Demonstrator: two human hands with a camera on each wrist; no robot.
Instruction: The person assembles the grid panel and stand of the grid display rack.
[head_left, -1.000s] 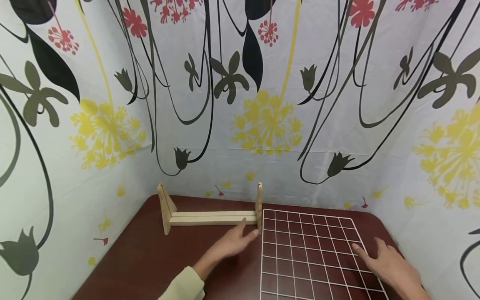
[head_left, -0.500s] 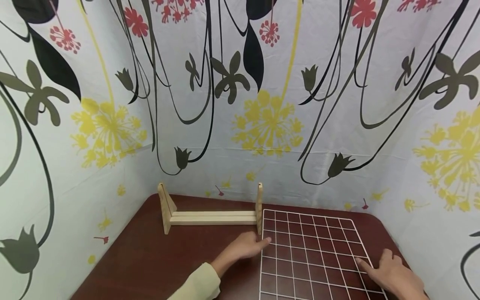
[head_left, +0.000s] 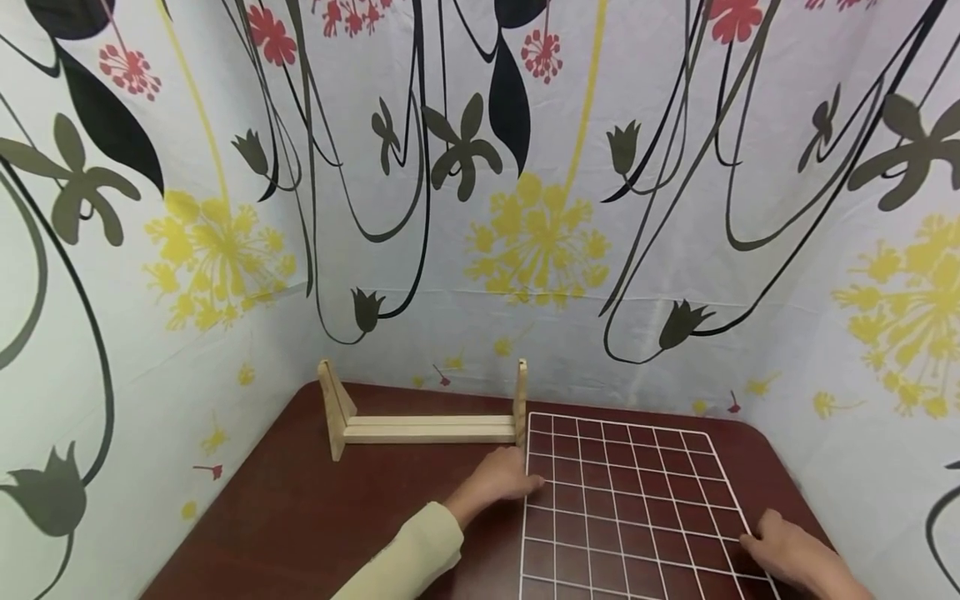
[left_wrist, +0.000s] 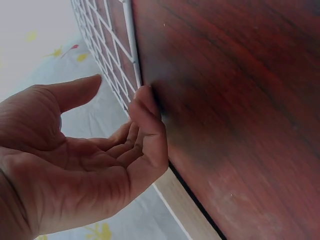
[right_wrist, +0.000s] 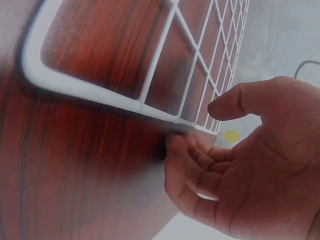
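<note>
A white wire grid panel (head_left: 622,508) lies flat on the dark red-brown table. At its left edge is my left hand (head_left: 497,477), the thumb reaching over the outer wire. In the left wrist view, that hand's loosely bent fingers (left_wrist: 145,112) meet the table beside the edge wire, thumb held apart. My right hand (head_left: 791,550) is at the panel's right edge. The right wrist view has its fingertips (right_wrist: 176,142) low against the table, just outside the rim. Its thumb (right_wrist: 232,102) hovers above the wires. Neither hand has closed on the panel.
A pale wooden stand (head_left: 431,429), with two upright end pieces joined by a crossbar, stands at the back left, close to the panel's corner. Behind and around the table (head_left: 247,500) hangs a white cloth (head_left: 450,250) printed with flowers.
My left hand has moved right and nearer, from beside the wooden stand to the panel's left edge. My right hand has lowered toward the right edge. The panel stays in place.
</note>
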